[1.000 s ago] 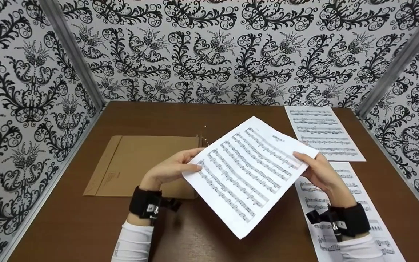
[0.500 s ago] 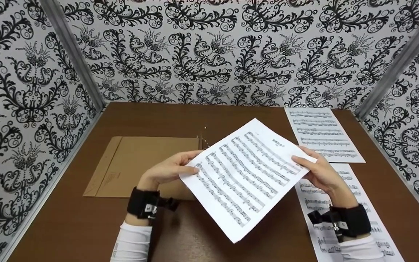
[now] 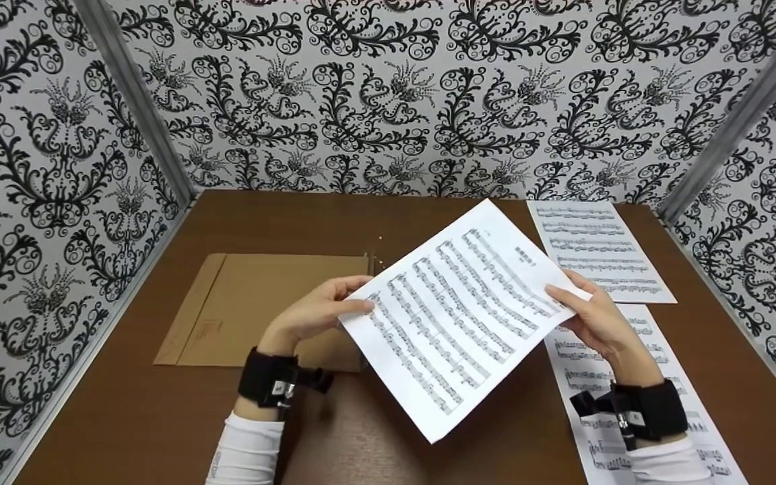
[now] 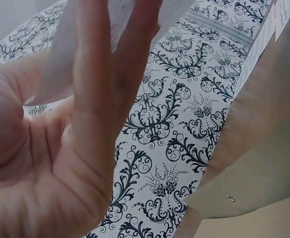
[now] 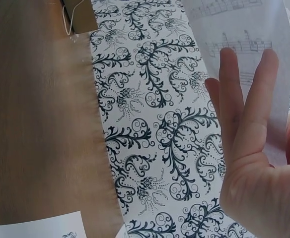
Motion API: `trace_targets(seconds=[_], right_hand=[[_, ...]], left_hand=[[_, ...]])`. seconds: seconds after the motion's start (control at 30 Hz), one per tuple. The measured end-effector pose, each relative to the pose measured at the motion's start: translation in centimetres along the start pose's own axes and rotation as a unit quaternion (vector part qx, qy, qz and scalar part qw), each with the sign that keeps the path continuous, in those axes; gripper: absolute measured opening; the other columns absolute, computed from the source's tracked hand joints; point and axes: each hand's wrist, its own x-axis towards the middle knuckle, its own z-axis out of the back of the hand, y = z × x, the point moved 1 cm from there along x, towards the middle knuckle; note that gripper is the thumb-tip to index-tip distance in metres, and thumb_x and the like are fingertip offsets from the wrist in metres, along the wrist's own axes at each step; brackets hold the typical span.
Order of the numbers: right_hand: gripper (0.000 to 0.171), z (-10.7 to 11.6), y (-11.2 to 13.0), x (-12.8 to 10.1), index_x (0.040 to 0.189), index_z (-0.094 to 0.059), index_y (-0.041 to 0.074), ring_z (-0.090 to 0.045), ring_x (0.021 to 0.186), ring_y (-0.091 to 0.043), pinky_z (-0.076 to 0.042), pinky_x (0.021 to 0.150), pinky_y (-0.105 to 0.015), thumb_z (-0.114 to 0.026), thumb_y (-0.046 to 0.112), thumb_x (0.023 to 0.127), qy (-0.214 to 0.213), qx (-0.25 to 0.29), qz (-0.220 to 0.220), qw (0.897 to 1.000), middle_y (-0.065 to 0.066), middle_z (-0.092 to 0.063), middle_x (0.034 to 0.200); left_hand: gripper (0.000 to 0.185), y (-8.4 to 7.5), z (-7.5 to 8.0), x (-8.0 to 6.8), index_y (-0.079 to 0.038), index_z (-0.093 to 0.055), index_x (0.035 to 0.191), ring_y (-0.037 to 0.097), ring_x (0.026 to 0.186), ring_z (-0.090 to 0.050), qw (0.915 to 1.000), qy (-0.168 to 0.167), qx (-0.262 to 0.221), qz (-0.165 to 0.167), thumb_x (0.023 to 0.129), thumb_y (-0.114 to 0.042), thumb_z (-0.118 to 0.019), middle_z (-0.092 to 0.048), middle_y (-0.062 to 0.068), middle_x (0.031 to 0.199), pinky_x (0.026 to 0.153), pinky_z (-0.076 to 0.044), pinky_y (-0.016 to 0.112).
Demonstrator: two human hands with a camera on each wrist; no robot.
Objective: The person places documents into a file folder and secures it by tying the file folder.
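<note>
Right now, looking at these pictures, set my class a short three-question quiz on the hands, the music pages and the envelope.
1. True or false: both hands grip one sheet of music above the table.
2. How many other music pages lie flat on the table?
3. Which hand is nearer the brown envelope: A left hand, B right hand?

Key: 1 true. 2 two: the far page and the near page. 3 A.

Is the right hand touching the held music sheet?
Touching. The head view shows the right hand pinching the sheet's right edge, thumb on top; the right wrist view shows the fingers flat behind the paper.
</note>
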Motion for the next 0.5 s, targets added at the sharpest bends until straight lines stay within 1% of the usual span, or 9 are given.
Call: trace_targets(seconds=[0.13,0.27,0.4,0.5], right_hand=[[0.028,-0.1,0.0,0.0,0.12,-0.065,0.023,-0.077,0.084,-0.012,-0.063,0.073,-0.024,-0.053,0.003,0.104,-0.029,0.01,0.0,1.0,0.001,-0.077,0.1],[0.028,-0.2,0.0,0.0,0.115,-0.068,0.024,-0.076,0.083,-0.011,-0.063,0.073,-0.024,-0.054,0.003,0.104,-0.061,0.019,0.002,0.998,0.002,-0.076,0.097],[0.026,-0.4,0.1,0.0,0.113,-0.068,0.023,-0.075,0.082,-0.01,-0.063,0.072,-0.023,-0.054,0.003,0.104,-0.083,0.023,0.01,0.996,0.003,-0.075,0.096],[0.025,-0.4,0.2,0.0,0.112,-0.068,0.023,-0.075,0.082,-0.009,-0.062,0.072,-0.021,-0.055,0.004,0.103,-0.091,0.028,0.014,0.995,0.004,-0.074,0.097]], left_hand=[[0.044,0.0,-0.4,0.4,0.004,-0.047,0.147,0.011,0.077,-0.075,0.9975,-0.069,-0.011,0.004,0.105,-0.01,-0.053,-0.077,-0.003,0.098,0.061,-0.06,0.023],[0.042,0.0,-1.0,0.9,0.0,-0.051,0.144,0.009,0.073,-0.074,0.9905,-0.134,-0.029,0.002,0.106,-0.017,-0.053,-0.076,-0.005,0.091,0.058,-0.058,0.023],[0.041,0.0,-1.6,1.4,0.0,-0.053,0.142,0.009,0.073,-0.073,0.9825,-0.181,-0.044,-0.005,0.105,-0.019,-0.054,-0.075,-0.005,0.087,0.06,-0.059,0.024],[0.04,0.0,-1.9,1.6,0.001,-0.053,0.139,0.009,0.071,-0.074,0.9751,-0.215,-0.054,-0.003,0.105,-0.02,-0.055,-0.075,-0.005,0.085,0.059,-0.059,0.023]])
